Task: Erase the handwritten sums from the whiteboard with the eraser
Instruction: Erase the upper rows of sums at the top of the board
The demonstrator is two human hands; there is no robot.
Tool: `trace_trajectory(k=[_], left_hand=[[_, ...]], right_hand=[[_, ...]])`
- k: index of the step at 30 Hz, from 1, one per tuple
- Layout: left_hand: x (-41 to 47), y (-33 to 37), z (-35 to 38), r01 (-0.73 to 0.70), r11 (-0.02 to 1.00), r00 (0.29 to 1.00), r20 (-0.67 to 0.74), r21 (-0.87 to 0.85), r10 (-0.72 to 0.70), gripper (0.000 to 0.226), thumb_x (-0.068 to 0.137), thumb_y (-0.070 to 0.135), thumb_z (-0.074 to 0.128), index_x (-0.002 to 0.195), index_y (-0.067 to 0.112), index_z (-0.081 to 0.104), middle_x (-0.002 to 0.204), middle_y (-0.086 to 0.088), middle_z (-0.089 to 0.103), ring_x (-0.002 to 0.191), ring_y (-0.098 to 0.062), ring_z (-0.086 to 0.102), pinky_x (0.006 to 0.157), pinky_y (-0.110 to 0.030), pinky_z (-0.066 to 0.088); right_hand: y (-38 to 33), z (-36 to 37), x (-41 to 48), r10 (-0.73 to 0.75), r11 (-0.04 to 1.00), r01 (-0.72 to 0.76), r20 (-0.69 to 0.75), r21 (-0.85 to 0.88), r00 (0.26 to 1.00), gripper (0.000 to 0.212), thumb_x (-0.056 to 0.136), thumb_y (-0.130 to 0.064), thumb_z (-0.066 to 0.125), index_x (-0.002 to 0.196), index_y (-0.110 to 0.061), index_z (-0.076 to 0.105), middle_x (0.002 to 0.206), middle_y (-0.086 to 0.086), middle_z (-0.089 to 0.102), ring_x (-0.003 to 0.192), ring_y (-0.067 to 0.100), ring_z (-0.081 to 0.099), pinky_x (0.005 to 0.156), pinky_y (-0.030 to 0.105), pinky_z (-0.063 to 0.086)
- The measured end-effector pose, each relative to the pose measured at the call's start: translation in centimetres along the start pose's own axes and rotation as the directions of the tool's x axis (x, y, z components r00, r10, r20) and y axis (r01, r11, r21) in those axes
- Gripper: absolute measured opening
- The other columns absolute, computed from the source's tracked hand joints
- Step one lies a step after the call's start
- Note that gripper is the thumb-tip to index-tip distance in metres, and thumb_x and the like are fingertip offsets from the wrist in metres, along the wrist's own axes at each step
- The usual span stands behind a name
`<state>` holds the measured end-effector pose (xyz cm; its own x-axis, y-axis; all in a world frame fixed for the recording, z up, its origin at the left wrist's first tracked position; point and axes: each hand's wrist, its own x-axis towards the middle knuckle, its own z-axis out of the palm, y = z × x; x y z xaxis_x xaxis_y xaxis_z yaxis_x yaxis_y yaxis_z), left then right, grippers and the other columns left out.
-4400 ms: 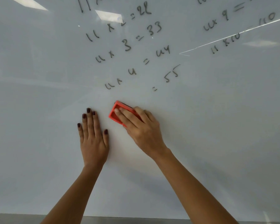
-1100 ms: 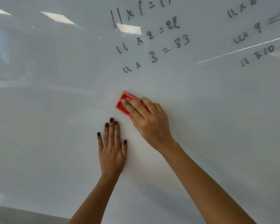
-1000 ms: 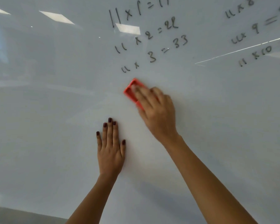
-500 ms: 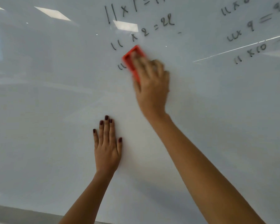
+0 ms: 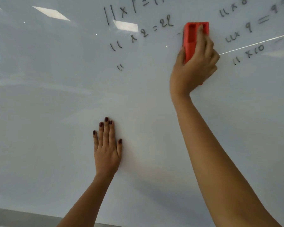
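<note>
Eraser [image 5: 191, 41] clenched in right hand [image 5: 193, 69], pressed on whiteboard [image 5: 39, 128], between "11 x 2 = 22" [image 5: 141, 35] and "11 x 9" [image 5: 239, 33]. Left hand [image 5: 107, 149] flat below, gripping nothing. Mid-wipe; next, probably sweeping left over remaining sums.

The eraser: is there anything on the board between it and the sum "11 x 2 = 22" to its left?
Nothing visible. Only bare whiteboard lies between the eraser, held in the right hand, and that sum.
</note>
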<state>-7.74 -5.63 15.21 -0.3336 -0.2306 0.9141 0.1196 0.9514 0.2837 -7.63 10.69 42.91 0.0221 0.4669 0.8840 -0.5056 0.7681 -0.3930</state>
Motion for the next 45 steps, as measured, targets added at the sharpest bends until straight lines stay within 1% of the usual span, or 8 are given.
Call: trace_trajectory(k=[4,10,17,23,30,36,41,45], left_hand=[[-0.1,0.1,0.0,0.012,1.0,1.0,-0.006,0.0,-0.012,0.062,0.103,0.031,0.026,0.157,0.008,0.005,0.165,-0.008,0.007,0.154,-0.017,-0.002,0.125,-0.041,0.001],[-0.2,0.1,-0.3,0.013,1.0,1.0,0.005,-0.005,-0.012,0.062,0.103,0.03,0.028,0.156,0.008,0.006,0.164,-0.007,0.006,0.153,-0.016,-0.004,0.126,-0.039,-0.001],[-0.4,-0.1,-0.6,-0.007,1.0,1.0,-0.002,-0.024,0.007,0.062,0.102,0.028,0.029,0.157,0.009,0.007,0.165,-0.007,0.008,0.154,-0.016,-0.002,0.125,-0.041,0.002],[-0.2,1.3,-0.7,0.085,0.985,0.996,0.005,-0.147,-0.085,0.064,0.101,0.028,0.029,0.157,0.009,0.005,0.166,-0.006,0.001,0.154,-0.018,-0.005,0.125,-0.039,-0.002],[7.2,2.8,-2.0,0.094,0.966,0.971,-0.193,-0.241,-0.143,0.062,0.103,0.028,0.029,0.156,0.0,0.011,0.165,-0.016,0.005,0.153,-0.021,-0.007,0.124,-0.037,-0.004],[12.6,3.8,-2.8,0.062,0.962,0.947,-0.29,-0.267,-0.141,0.062,0.103,0.024,0.033,0.155,-0.002,0.013,0.164,-0.021,0.011,0.152,-0.034,0.005,0.125,-0.04,0.0],[12.8,3.8,-2.4,0.053,0.978,0.948,-0.297,-0.201,-0.112,0.061,0.102,0.022,0.033,0.156,0.001,0.013,0.165,-0.016,0.011,0.153,-0.027,0.007,0.126,-0.041,0.005],[12.6,3.5,-2.2,0.038,0.983,0.949,-0.3,-0.18,-0.092,0.061,0.102,0.02,0.034,0.157,0.003,0.013,0.165,-0.013,0.012,0.154,-0.023,0.007,0.126,-0.039,0.006]], right_hand=[[-2.3,0.1,-5.3,-0.333,0.942,0.336,0.213,0.022,0.919,0.051,0.09,-0.021,0.062,0.139,-0.022,0.05,0.138,-0.002,0.056,0.115,0.028,0.053,0.085,0.037,0.04],[-2.4,-0.5,-11.4,-0.784,0.584,0.779,0.406,0.228,0.47,0.046,0.095,-0.021,0.058,0.14,-0.024,0.049,0.137,-0.01,0.057,0.113,0.022,0.055,0.083,0.033,0.039],[-1.9,0.0,-7.0,-0.234,0.97,0.241,0.129,-0.041,0.964,0.049,0.089,-0.021,0.065,0.136,-0.018,0.054,0.135,-0.002,0.059,0.109,0.028,0.057,0.08,0.039,0.045],[-0.9,-0.7,-9.6,-0.868,0.413,0.881,0.394,0.231,0.303,0.045,0.097,-0.024,0.055,0.141,-0.022,0.048,0.136,-0.008,0.058,0.111,0.024,0.058,0.081,0.036,0.043],[1.7,-0.7,-2.7,-0.166,0.986,0.167,0.062,-0.02,0.984,0.049,0.091,-0.03,0.061,0.139,-0.022,0.05,0.138,-0.005,0.056,0.111,0.023,0.053,0.083,0.035,0.043],[3.2,-1.9,-2.2,-0.614,0.777,0.628,0.264,0.034,0.744,0.048,0.091,-0.026,0.062,0.138,-0.019,0.052,0.135,-0.005,0.058,0.107,0.025,0.055,0.079,0.035,0.042],[2.5,-1.3,1.8,-0.214,0.971,0.225,0.123,-0.083,0.969,0.052,0.091,-0.028,0.059,0.141,-0.022,0.046,0.139,-0.005,0.054,0.113,0.025,0.051,0.087,0.036,0.043],[2.2,-1.4,0.7,-0.564,0.814,0.581,0.27,0.019,0.781,0.051,0.093,-0.028,0.058,0.142,-0.021,0.046,0.137,-0.006,0.056,0.112,0.024,0.052,0.085,0.035,0.043]])
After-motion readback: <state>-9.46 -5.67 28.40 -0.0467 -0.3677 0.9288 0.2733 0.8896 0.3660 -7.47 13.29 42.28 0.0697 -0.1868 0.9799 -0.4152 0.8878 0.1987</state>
